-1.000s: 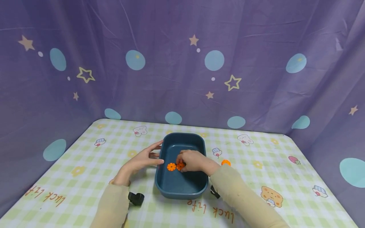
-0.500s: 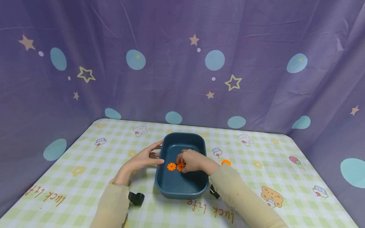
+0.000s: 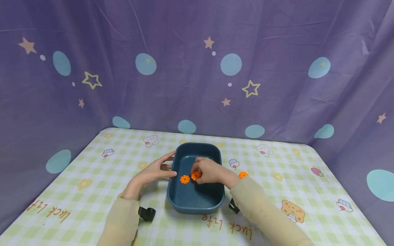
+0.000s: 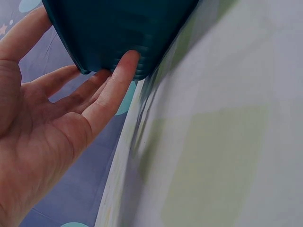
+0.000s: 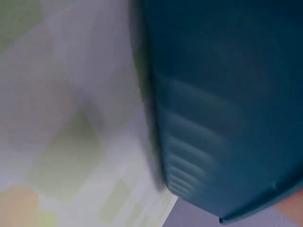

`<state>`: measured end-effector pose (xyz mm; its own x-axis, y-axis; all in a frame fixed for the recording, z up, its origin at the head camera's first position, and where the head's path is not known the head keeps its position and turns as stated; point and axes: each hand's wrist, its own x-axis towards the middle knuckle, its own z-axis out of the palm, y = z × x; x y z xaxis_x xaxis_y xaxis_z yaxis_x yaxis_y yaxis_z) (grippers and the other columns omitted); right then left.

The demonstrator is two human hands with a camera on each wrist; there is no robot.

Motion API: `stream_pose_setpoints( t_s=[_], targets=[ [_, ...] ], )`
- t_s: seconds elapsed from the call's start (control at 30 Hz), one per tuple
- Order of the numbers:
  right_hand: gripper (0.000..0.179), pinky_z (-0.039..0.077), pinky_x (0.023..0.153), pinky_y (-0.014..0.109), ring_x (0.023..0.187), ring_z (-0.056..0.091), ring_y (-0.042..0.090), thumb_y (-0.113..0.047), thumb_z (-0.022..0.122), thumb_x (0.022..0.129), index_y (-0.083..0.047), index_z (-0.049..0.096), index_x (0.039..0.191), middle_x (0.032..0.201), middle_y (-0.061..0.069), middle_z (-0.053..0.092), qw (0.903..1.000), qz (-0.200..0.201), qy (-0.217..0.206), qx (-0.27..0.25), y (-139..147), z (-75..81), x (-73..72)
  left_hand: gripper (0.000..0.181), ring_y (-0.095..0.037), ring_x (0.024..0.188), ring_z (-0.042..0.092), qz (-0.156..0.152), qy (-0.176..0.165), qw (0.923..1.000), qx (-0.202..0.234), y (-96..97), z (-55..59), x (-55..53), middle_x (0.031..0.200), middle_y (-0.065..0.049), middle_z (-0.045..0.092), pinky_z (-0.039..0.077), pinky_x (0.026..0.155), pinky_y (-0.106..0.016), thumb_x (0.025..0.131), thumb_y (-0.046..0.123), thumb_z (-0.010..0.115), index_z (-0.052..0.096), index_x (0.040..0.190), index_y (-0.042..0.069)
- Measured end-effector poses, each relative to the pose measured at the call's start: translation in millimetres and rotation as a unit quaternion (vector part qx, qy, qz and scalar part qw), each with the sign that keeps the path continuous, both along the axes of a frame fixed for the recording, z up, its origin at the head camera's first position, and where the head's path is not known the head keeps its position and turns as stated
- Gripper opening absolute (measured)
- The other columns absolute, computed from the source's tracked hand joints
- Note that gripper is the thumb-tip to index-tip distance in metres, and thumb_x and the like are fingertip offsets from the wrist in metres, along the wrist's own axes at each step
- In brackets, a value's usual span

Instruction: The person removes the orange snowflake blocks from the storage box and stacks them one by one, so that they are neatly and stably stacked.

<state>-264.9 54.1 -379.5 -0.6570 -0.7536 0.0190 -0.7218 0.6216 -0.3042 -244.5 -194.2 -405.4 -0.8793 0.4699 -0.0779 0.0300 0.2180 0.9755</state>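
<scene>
A dark teal rectangular bin [image 3: 197, 202] sits on the table. My left hand [image 3: 150, 173] rests against its left side, fingers spread and mostly straight; in the left wrist view, the thumb [image 4: 124, 71] touches the bin's outer wall. Inside the bin my right hand [image 3: 210, 171] pinches an orange flower-shaped disc [image 3: 195, 176], partly covered by the fingers. Just left of it, a second orange flower-shaped disc [image 3: 184, 179] lies on the bin floor. The right wrist view shows the ribbed bin wall [image 5: 189, 142], which hides most of that hand.
Another orange disc [image 3: 243, 174] lies on the table right of the bin, beside the right sleeve [image 3: 261, 205]. A checked cloth with printed pictures covers the table [image 3: 323, 194]. Behind it hangs a purple curtain [image 3: 184, 85].
My right hand has risen slightly and drawn a little to the right, and the pinched disc has moved with it, away from the other disc. The left hand stays in place.
</scene>
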Motion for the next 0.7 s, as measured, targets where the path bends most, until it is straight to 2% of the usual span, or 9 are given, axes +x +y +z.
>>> stream_pose_setpoints(
  t_s=[0.23,0.7],
  targets=[
    [0.024,0.046,0.066,0.019,0.075,0.052,0.011,-0.016,0.070,0.073,-0.013,0.067,0.097,0.093,-0.002,0.057,0.9994,0.011,0.013,-0.032,10,6.2,1.2,0.082,-0.033,0.122,0.042,0.005,-0.002,1.0000,-0.005,-0.3,-0.3,0.9,0.144,-0.010,0.025,0.050,0.083,-0.038,0.081,0.023,0.070,0.019,0.146,0.029],
    [0.025,0.049,0.072,0.024,0.082,0.056,0.015,-0.015,0.067,0.077,-0.012,0.066,0.101,0.094,-0.001,0.056,0.9980,0.000,0.022,-0.059,36,14.4,-0.6,0.082,-0.034,0.123,0.040,0.002,0.003,1.0000,-0.007,-0.4,0.5,1.3,0.145,-0.010,0.023,0.050,0.083,-0.038,0.082,0.022,0.068,0.018,0.146,0.028]
  ],
)
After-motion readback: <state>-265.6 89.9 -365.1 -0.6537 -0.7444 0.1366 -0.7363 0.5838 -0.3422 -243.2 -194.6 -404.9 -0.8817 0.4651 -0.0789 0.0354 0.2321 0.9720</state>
